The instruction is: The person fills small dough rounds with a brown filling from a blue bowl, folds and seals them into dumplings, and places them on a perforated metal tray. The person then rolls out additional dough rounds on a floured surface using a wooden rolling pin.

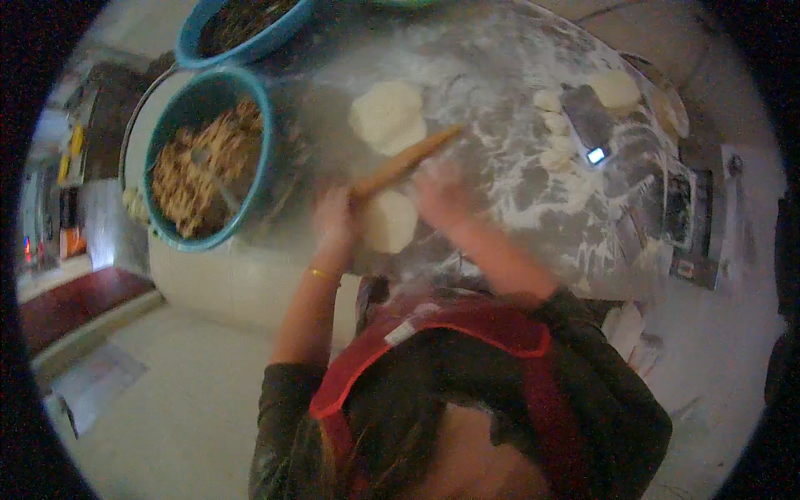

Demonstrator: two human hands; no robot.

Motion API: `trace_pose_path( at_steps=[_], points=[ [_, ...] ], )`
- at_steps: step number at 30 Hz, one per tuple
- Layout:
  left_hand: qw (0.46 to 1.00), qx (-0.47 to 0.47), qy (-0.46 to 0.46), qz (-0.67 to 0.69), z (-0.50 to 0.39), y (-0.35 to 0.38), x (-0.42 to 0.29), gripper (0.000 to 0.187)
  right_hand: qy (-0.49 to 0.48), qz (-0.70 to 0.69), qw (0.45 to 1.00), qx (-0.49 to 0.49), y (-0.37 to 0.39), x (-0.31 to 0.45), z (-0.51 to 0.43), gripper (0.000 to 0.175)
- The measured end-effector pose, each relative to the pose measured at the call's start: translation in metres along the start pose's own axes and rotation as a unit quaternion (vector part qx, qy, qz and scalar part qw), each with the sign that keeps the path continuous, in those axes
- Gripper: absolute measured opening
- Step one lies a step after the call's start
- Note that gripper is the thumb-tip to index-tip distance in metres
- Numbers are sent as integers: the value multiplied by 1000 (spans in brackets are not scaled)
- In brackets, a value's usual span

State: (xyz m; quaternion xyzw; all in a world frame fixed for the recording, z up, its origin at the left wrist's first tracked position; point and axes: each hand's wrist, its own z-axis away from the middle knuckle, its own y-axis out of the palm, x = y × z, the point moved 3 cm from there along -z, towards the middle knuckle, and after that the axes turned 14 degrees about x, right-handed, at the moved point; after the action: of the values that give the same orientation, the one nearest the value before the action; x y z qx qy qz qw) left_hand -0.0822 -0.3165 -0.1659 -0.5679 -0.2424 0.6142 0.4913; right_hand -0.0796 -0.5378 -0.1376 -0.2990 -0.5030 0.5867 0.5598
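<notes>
My left hand (337,215) grips the near left end of a tapered wooden rolling pin (409,159), which slants up to the right. Blurred by motion, my right hand (440,190) is beside the pin's right half and the right edge of a flattened round of dough (392,222); its grip is unclear. That round lies on the table just below the pin, between both hands. Beyond the pin lies a second flattened dough round (387,115), its lower edge partly behind the wood.
Flour dusts the tabletop (519,200). At left stands a teal basin (267,131) of brownish filling with a utensil in it; a blue basin (187,47) is behind. Small dough pieces (553,125), a dark flat object (586,112) and a larger dough lump (614,89) lie at right.
</notes>
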Motion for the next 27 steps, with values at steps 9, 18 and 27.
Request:
trace_pose_path(
  at_steps=[9,18,27],
  points=[
    [948,-164,0,272,32,-24,-12,33,-84,-358,929,38,18,45,-10,26],
    [871,-201,-68,443,29,-27,3,43,80,-340,910,-225,-94,-106,-34,31],
    [918,-151,-94,354,28,-21,14,44,177,-15,981,-75,-46,-245,76,46]
  ],
)
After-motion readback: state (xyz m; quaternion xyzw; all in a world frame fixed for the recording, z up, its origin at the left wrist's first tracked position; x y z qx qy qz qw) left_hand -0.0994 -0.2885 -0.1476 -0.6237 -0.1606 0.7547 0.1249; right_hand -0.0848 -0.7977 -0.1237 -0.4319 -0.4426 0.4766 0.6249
